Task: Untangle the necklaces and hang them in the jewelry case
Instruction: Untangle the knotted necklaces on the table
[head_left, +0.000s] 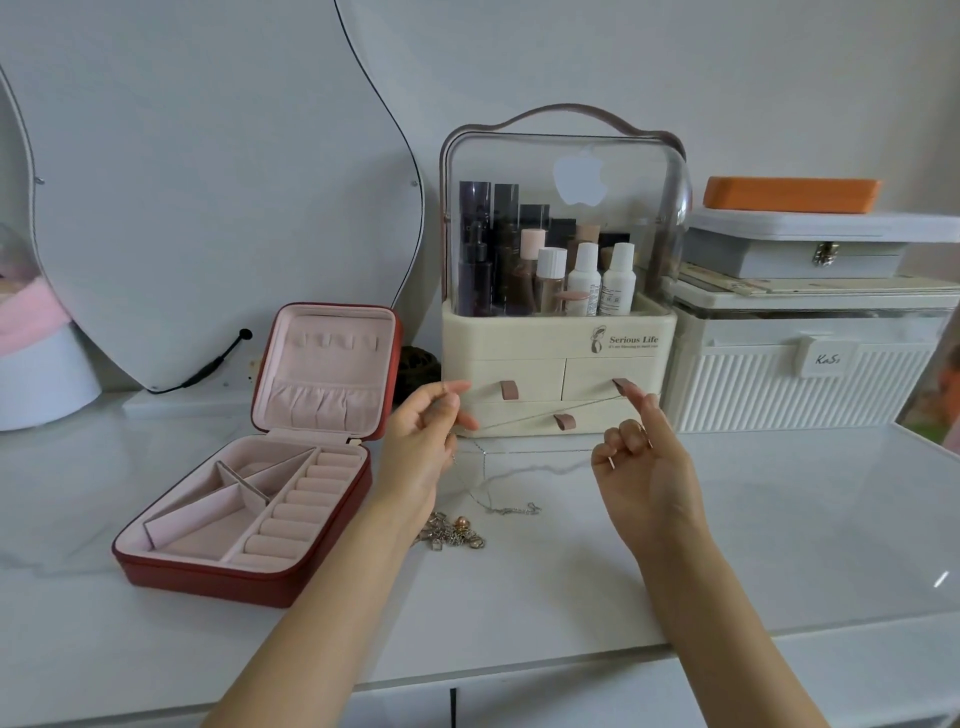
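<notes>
A thin silver chain (540, 413) is stretched in the air between both hands, above the white tabletop. My left hand (423, 441) pinches its left end, and a loop of chain hangs from it to the table. My right hand (641, 457) pinches the right end between thumb and forefinger, the other fingers curled. A small heap of gold and silver necklaces (457, 532) lies on the table under my left wrist. The red jewelry case (249, 519) stands open at the left, with a pink lining, ring rolls and hooks in its upright lid (330, 364).
A cream cosmetics organizer (558, 364) with bottles and drawers stands right behind my hands. White storage boxes (800, 364) with an orange box on top are at the right. A curved mirror (208, 182) leans at the back left. The table's front edge (519, 670) is near.
</notes>
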